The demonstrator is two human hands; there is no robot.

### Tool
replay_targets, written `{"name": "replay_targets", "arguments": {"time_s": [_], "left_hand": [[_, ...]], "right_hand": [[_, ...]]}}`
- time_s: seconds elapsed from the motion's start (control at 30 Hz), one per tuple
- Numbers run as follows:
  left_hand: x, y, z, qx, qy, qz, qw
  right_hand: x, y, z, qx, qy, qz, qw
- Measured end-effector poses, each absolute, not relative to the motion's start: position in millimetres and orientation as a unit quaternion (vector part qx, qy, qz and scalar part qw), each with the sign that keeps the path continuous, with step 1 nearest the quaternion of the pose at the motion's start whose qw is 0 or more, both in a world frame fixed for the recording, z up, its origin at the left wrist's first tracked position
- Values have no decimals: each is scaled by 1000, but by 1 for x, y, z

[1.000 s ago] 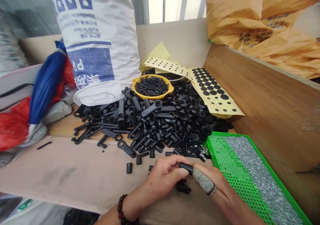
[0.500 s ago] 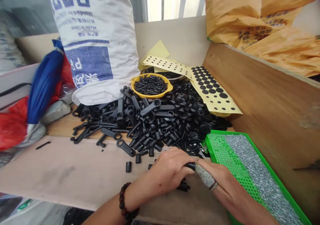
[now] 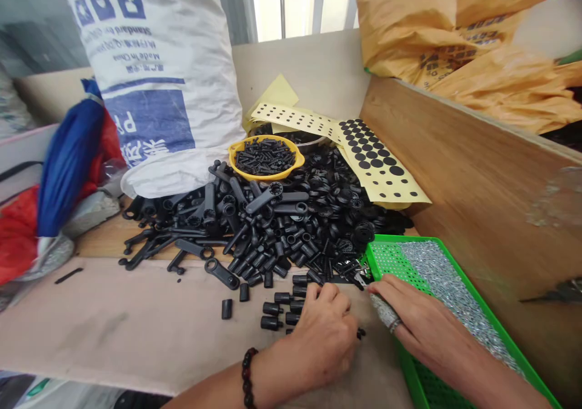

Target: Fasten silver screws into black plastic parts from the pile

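My left hand [image 3: 330,330] is curled palm down over a group of short black plastic cylinders [image 3: 271,323], some with a narrow stub at one end. Its fingertips are hidden, so whatever they grip cannot be made out. A small black tip [image 3: 361,332] shows just right of that hand. My right hand [image 3: 411,312], with a grey wrap [image 3: 385,313] round one digit, is closed over the near-left edge of the green tray [image 3: 370,254]. Its fingertips lie close to small metal clips [image 3: 361,275] and dark pieces; anything between them is too small to see.
Behind the hands is a heap of black plastic arms [image 3: 220,274], tubes and discs. A yellow bowl [image 3: 297,162] of black screw-like pieces sits on it. Small silvery parts [image 3: 450,288] fill much of the tray. A white sack [image 3: 209,82] and wooden side panel [image 3: 454,154] border the space.
My hands have moved apart from around a black cylinder. The left has come down over the cylinder group, uncovering several; the right has shifted towards the clips. The view has turned slightly right.
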State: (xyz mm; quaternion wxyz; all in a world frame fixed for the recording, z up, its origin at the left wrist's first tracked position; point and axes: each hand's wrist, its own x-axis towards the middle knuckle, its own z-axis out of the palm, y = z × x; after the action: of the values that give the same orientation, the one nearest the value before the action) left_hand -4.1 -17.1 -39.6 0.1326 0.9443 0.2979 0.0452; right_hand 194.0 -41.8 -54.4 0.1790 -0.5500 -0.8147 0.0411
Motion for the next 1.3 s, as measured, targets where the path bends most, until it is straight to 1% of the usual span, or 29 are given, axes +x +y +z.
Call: {"name": "replay_targets", "arguments": {"time_s": [0.17, 0.3, 0.4, 0.53, 0.67, 0.8, 0.87, 0.97, 1.07, 1.13, 1.2, 1.3], "left_hand": [[-1, -20, -53, 951, 290, 24, 103], [-10, -19, -41, 948, 292, 29, 120], [-23, -14, -28, 929, 333, 62, 151], [-37, -4, -21, 899, 383, 118, 176], [-38, 4, -23, 890, 388, 154, 181], [-30, 10, -27, 889, 379, 173, 191], [-25, 11, -27, 878, 368, 196, 235], [-18, 12, -25, 806, 383, 236, 385], [-15, 11, -23, 646, 410, 292, 574], [-15, 9, -23, 538, 402, 337, 660], [-17, 7, -23, 477, 392, 366, 697], [-18, 4, -24, 455, 396, 375, 704]], "right_hand": [[185, -22, -55, -557, -824, -32, 101], [176, -10, -55, -559, -825, -50, 67], [169, -7, -59, -559, -825, -57, 57], [165, -5, -65, -575, -813, -62, 66], [170, -6, -64, -580, -808, -50, 94], [174, -11, -52, -564, -814, -25, 136], [170, -17, -43, -541, -819, 7, 188], [159, -27, -31, -492, -828, 34, 266], [155, -33, -27, -467, -835, -1, 289], [156, -35, -28, -464, -833, -9, 301], [157, -34, -29, -459, -831, 22, 315], [153, -33, -30, -446, -826, 100, 330]]}}
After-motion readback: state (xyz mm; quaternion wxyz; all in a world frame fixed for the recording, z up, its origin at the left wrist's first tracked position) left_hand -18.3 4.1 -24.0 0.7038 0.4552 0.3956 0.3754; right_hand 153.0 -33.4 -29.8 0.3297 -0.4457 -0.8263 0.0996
